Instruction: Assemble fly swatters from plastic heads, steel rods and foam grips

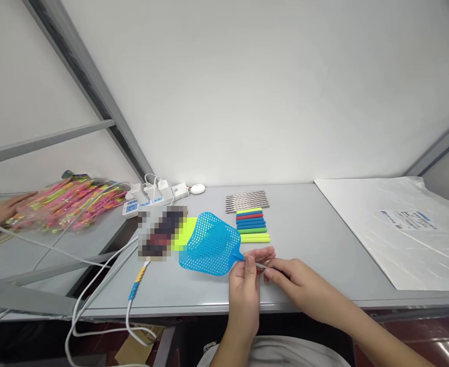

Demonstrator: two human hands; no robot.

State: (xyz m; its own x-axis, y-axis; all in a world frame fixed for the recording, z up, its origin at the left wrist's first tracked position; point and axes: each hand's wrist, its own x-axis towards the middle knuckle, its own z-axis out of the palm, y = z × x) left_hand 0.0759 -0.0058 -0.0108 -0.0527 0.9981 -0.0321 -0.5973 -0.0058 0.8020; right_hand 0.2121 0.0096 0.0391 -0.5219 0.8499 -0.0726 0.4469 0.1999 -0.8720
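My left hand (246, 278) is closed around the narrow neck of a blue fly swatter head (211, 244), whose perforated paddle points left over the table. A thin metal rod (262, 265) runs from that neck to my right hand (299, 283), which pinches it between thumb and fingers. How deep the rod sits in the neck is hidden by my left fingers. Partly under the blue paddle lies a yellow swatter head (184, 234). Just beyond my hands are several coloured tubes (252, 224) in a row, and behind these several metal rods (247, 201) lie side by side.
A blurred-out device (163, 234) with a white cable (129, 311) lies left of the swatter heads. Behind it stands a power strip (148, 201) with plugs. White wrapped sheeting (400, 229) covers the table's right. At far left, another person's hand (10, 209) touches bagged pink and yellow items (75, 201).
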